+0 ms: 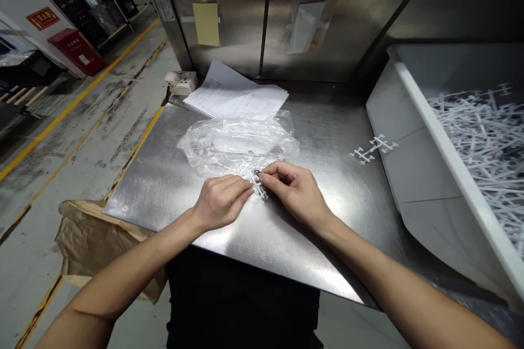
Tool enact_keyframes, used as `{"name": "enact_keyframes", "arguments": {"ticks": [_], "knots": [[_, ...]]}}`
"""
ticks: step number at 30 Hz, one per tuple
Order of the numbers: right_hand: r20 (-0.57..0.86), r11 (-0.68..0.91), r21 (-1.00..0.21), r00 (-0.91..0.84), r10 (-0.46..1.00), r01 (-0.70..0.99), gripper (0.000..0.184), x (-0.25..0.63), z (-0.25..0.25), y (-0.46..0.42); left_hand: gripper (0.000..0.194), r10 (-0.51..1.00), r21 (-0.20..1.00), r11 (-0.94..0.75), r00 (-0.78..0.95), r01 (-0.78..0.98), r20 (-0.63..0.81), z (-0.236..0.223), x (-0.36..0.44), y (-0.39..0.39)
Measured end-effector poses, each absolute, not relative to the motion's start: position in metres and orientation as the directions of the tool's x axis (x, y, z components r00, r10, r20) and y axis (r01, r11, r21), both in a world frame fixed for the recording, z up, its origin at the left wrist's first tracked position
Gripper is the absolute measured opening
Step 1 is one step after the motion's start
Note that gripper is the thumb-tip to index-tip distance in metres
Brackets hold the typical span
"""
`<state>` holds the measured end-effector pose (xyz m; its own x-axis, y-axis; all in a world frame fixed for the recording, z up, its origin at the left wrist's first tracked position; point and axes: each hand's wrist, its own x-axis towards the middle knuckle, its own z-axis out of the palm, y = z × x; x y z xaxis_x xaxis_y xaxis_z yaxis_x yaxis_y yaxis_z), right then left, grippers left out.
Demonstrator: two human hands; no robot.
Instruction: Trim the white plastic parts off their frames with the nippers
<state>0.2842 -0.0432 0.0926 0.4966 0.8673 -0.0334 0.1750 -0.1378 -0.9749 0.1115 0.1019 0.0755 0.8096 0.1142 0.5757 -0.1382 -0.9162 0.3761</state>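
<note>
A small white branched plastic sprue (261,193) is gripped by the fingers of my left hand (221,202), low over the metal table. My right hand (298,191) is closed in a pinch at the sprue's far end, on a small dark, curved piece (257,172) whose kind I cannot make out. Just beyond both hands lies a crumpled clear plastic bag (241,142) with white parts showing through. Another white sprue (375,148) rests to the right, against the large bin.
A large grey-white bin (434,136) full of white sprues (487,147) stands on the right. Printed papers (237,92) and a power socket (184,83) sit at the back of the metal table (164,174). Below its left edge is a brown paper bag (98,240).
</note>
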Motion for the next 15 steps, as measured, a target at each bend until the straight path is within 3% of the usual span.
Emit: {"name": "enact_keyframes", "arguments": {"ticks": [8,15], "knots": [[0.020,-0.098,-0.972,0.489,0.872,0.214,0.029,0.2909,0.0955,-0.0446,0.014,0.164,0.433,-0.894,0.815,-0.116,0.555,0.0790,0.1120,0.1026],[0.014,-0.051,-0.989,0.435,0.900,0.136,0.033,0.2902,0.0981,-0.0449,0.016,0.172,0.429,-0.898,0.818,-0.098,0.549,0.0772,0.1122,0.1033]]}}
